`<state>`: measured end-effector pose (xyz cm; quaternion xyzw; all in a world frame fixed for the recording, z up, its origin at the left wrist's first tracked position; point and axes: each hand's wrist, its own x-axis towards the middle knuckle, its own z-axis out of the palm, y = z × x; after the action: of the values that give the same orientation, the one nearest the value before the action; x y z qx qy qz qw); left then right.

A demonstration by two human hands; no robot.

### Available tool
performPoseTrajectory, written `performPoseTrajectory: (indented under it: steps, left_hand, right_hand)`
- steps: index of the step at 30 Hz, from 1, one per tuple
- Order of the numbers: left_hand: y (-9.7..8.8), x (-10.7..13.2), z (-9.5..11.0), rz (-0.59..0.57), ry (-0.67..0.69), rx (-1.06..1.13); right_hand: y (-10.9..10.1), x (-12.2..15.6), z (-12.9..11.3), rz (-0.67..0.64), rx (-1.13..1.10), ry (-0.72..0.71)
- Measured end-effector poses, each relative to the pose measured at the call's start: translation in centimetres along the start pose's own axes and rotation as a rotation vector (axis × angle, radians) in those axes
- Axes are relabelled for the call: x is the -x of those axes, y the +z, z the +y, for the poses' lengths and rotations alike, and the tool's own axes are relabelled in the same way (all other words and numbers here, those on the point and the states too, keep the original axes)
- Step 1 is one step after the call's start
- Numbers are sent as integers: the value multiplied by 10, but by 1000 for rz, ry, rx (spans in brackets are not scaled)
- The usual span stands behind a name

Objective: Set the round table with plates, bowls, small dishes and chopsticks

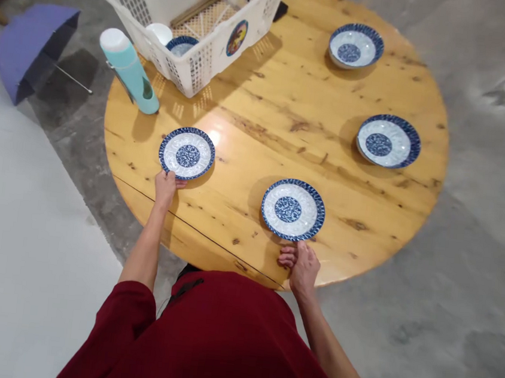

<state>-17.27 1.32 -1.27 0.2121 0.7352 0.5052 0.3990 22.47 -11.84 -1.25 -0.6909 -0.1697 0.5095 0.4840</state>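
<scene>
My left hand [166,188] grips the near rim of a blue-and-white plate [188,156], thumb on top and fingers below. Another blue-and-white patterned plate [288,209] is pinched at its near rim by my right hand [302,266], whose other fingers curl beneath. Both plates are over the near side of the round wooden table [257,141]; whether they touch it I cannot tell. Farther right on the table sit two matching dishes, a deep one [379,143] and, at the back, another deep one [349,52].
A white plastic basket [197,69] stands at the back left, with a blue-rimmed dish [181,45] and a white round item [159,34] inside. Left of it is a turquoise bottle [131,74]. An open purple umbrella [33,45] lies on the floor beyond the table.
</scene>
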Motion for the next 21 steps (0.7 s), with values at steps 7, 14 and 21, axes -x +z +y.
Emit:
performPoseTrajectory:
  steps: [7,14,21]
  left_hand:
    - [2,-4,0,-21,36,-16]
    - [6,-5,0,1,39,-25]
    - [6,-8,4,17,28,-35]
  right_hand:
    - [0,-5,0,0,2,6]
    - [1,-6,-2,-6,1,15]
    - [0,-6,-3,-17,-19,3]
